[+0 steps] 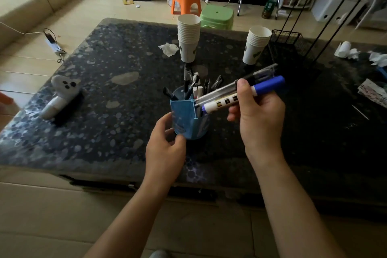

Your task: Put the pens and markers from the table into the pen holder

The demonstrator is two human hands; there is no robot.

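blue pen holder (186, 117), loosely cupped by the left hand (165, 144), could tip as the right hand (257, 115) angles its gripped bundle of pens and markers (236, 92) in, snagging the pens already inside.

A blue pen holder (186, 119) stands upright, holding pens; a blue-capped marker (243, 95) and pens angle into it.

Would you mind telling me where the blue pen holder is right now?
The pen holder stands near the middle of the dark table, between the hands: the left hand touches its near side, and two paper cup stacks stand behind it.
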